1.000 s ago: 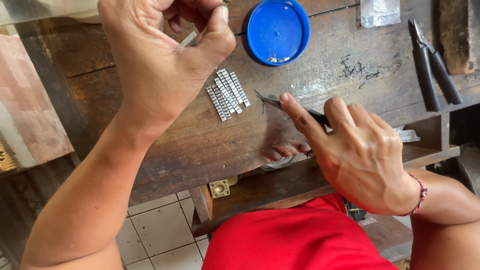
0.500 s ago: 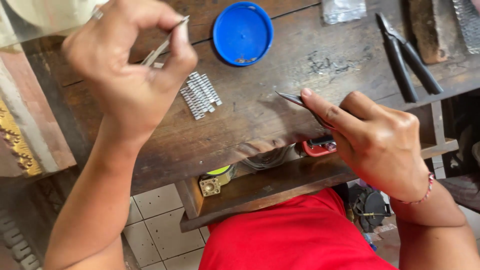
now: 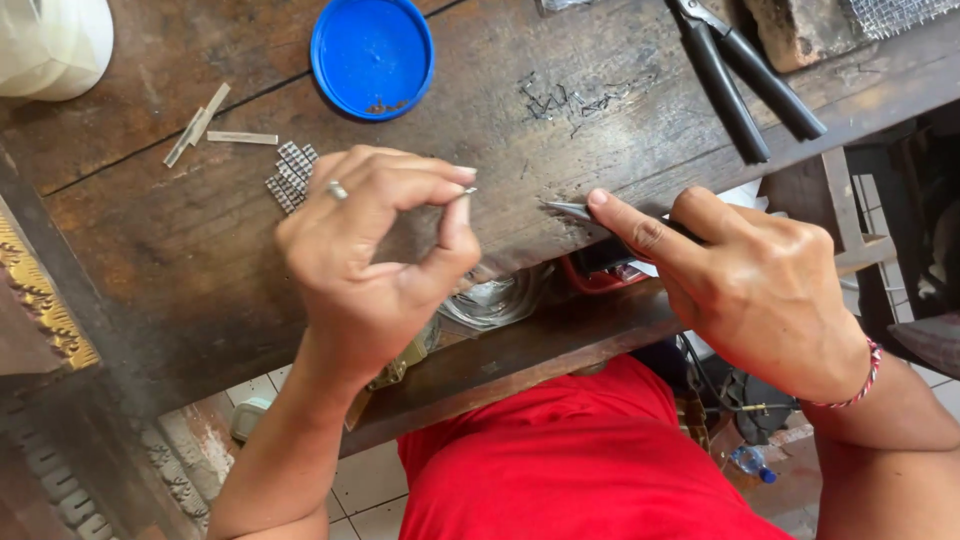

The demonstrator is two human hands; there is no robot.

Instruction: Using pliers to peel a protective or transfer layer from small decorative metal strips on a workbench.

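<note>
Over bench, right hand [image 3: 760, 290] grip holds tweezers [image 3: 566, 209], tips pointing left.

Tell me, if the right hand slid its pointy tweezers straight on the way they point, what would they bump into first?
Probably the left hand. The tweezers in the right hand point left across the wooden bench, towards the small metal piece pinched in the left fingertips. Depth is unclear, so they might pass just beneath.

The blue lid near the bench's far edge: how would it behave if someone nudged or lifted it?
The blue lid looks like thin plastic, so probably light. It lies flat with its rim up, so a nudge would likely slide it across the wooden bench rather than roll it. The small bits inside might spill if it tilts.
</note>
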